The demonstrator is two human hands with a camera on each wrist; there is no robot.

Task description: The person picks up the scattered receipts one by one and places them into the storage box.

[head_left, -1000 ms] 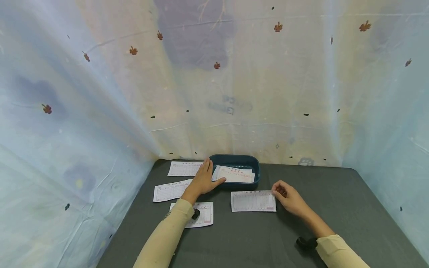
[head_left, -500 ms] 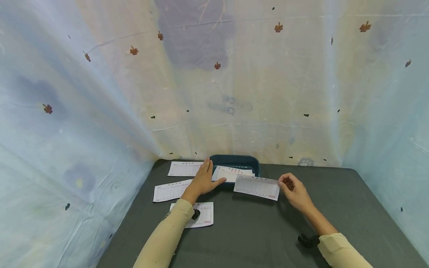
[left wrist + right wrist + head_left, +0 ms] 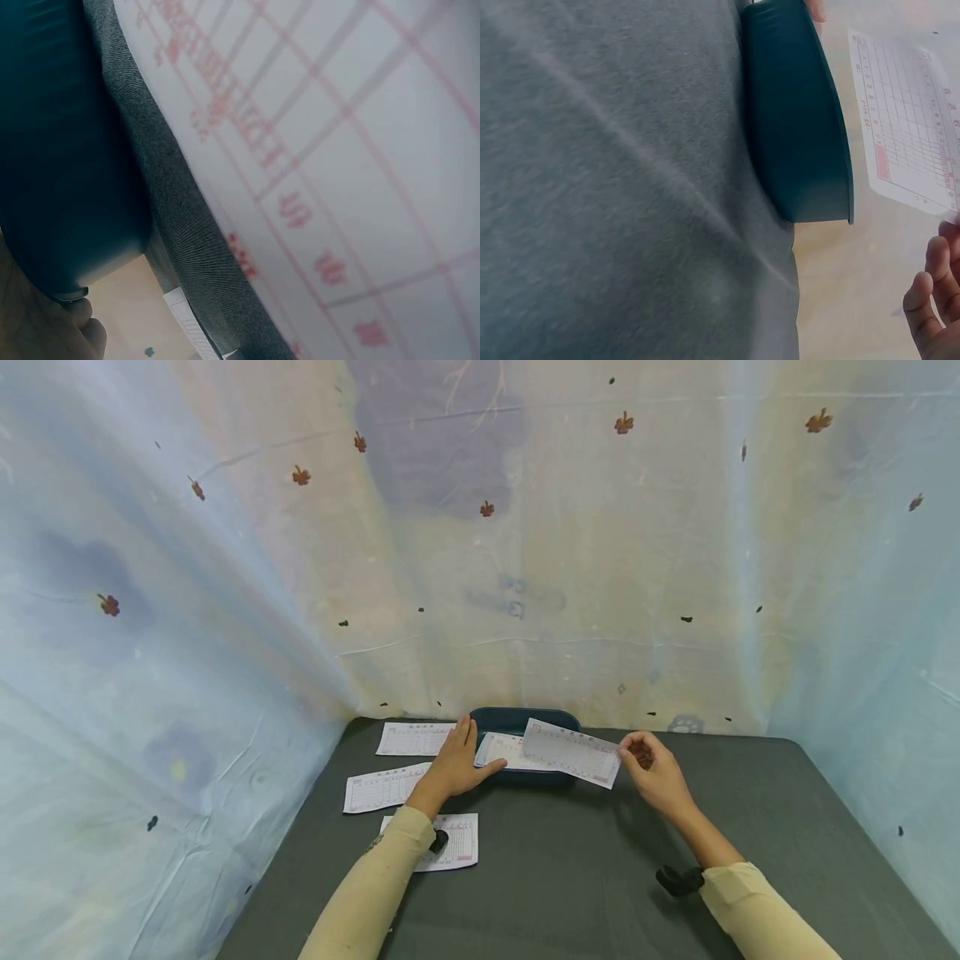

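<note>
My right hand (image 3: 652,774) pinches a printed paper form (image 3: 572,752) by its right edge. The form tilts above the front right of a dark teal plastic bin (image 3: 517,717). In the right wrist view the held form (image 3: 911,120) hangs beyond the bin's wall (image 3: 802,127), fingertips (image 3: 936,255) at its lower corner. More forms (image 3: 495,748) lie in the bin, partly hidden by the held one. My left hand (image 3: 450,770) rests at the bin's left side, its fingers straight and its thumb stretched along the front rim.
Three other forms lie left of the bin: one at the back (image 3: 412,738), one in the middle (image 3: 382,788) and one in front (image 3: 457,842), partly under my left forearm. A dark grey cloth (image 3: 540,885) covers the table. A patterned curtain (image 3: 600,568) hangs behind.
My right hand has lifted the form off the table in front of the bin and moved it up and back over the bin. The left hand has stayed in place.
</note>
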